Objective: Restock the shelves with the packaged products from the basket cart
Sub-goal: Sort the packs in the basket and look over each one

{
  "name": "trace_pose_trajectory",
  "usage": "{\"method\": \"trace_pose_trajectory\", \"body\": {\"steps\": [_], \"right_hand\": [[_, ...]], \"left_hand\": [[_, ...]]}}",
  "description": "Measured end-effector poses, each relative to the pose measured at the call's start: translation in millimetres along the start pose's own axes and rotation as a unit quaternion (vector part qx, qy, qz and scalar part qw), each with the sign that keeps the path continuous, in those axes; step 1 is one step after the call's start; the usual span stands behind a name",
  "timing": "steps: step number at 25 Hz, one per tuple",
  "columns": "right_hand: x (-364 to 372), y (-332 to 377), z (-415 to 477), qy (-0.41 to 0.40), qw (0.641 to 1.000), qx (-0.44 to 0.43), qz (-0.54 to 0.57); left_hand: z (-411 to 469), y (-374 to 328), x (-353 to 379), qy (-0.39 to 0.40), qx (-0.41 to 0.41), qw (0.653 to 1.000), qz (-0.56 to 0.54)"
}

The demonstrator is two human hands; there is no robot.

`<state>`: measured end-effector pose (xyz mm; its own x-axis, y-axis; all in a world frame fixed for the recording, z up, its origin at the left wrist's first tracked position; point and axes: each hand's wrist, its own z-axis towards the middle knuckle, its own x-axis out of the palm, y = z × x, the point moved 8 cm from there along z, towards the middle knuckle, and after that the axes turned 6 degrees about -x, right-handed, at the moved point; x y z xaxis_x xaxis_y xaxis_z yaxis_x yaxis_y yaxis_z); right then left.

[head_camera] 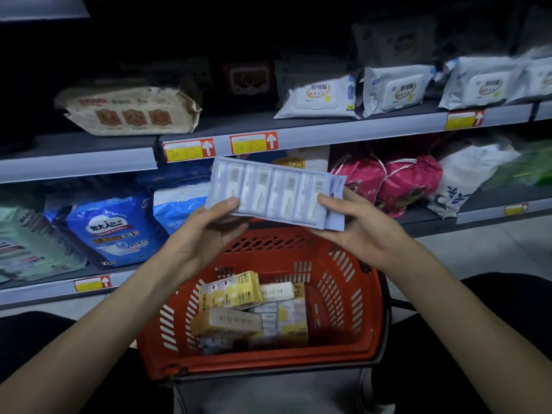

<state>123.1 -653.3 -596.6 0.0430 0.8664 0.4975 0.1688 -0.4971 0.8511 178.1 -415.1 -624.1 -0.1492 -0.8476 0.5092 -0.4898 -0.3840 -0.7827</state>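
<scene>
While the red basket, with yellow packs inside, sits near and central, the left grip and right grip each hold one end of a pale blue multipack, raised above the basket, facing the far shelves.

Yellow-red price labels, pale floor, pink bags, blue pack

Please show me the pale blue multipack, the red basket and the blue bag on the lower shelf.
Pale blue flat multipack (274,194), head view: middle of its face.
Red slotted plastic basket (268,361), head view: its near rim.
Blue plastic bag (113,231), head view: centre of its front.
</scene>
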Motion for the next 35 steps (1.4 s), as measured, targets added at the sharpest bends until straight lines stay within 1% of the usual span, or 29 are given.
{"method": "trace_pose_trajectory", "body": {"steps": [2,3,4,6,8,10,13,17,19,21,22,25,26,30,33,35], "right_hand": [[6.0,6.4,-4.3,0.015,1.0,-0.013,0.021],[8.9,8.0,-5.5,0.015,0.999,-0.017,0.024],[12.1,8.8,-5.9,0.017,0.999,-0.019,0.031],[17.9,10.4,-6.4,0.022,0.999,-0.022,0.04],[21.9,13.9,-5.6,0.029,0.998,-0.031,0.043],[28.9,18.7,-4.5,0.036,0.998,-0.036,0.045],[49.2,21.9,-5.3,0.069,0.994,-0.039,0.071],[81.8,40.8,-10.4,0.107,0.987,-0.103,0.061],[103.4,59.9,-18.7,0.139,0.979,-0.144,0.037],[129.8,80.9,-31.7,0.173,0.968,-0.179,0.004],[142.1,90.8,-39.6,0.178,0.964,-0.195,-0.016],[183.6,126.2,-58.4,0.144,0.946,-0.277,-0.089],[198.4,137.2,-63.0,0.13,0.937,-0.306,-0.109],[259.3,159.7,-75.3,0.099,0.909,-0.385,-0.129],[298.2,169.9,-70.1,0.051,0.875,-0.457,-0.153],[318.5,182.2,-58.2,0.022,0.853,-0.499,-0.151]], "left_hand": [[-1.6,-8.2,0.7,0.011,0.007,0.999,-0.044],[-1.8,-9.9,0.9,0.017,0.01,0.999,-0.046],[-6.1,-13.0,5.1,0.017,0.014,0.999,-0.037],[-13.4,-20.3,14.8,0.025,0.038,0.999,0.012],[-19.4,-31.1,22.0,0.024,0.071,0.996,0.051],[-27.0,-47.3,25.4,0.012,0.108,0.992,0.057],[-40.8,-70.2,26.6,-0.007,0.153,0.988,0.03],[-70.2,-104.8,39.2,-0.013,0.2,0.978,0.053],[-89.1,-131.8,47.0,-0.021,0.232,0.968,0.095],[-108.6,-163.8,57.0,-0.045,0.267,0.951,0.151],[-117.3,-179.2,61.6,-0.059,0.281,0.942,0.176],[-138.3,-228.4,69.5,-0.126,0.325,0.905,0.243],[-143.9,-242.0,72.9,-0.136,0.333,0.899,0.251],[-163.8,-283.2,86.9,-0.143,0.389,0.875,0.25],[-174.8,-302.1,102.0,-0.133,0.406,0.863,0.269],[-174.4,-315.4,109.3,-0.128,0.425,0.848,0.29]]}}
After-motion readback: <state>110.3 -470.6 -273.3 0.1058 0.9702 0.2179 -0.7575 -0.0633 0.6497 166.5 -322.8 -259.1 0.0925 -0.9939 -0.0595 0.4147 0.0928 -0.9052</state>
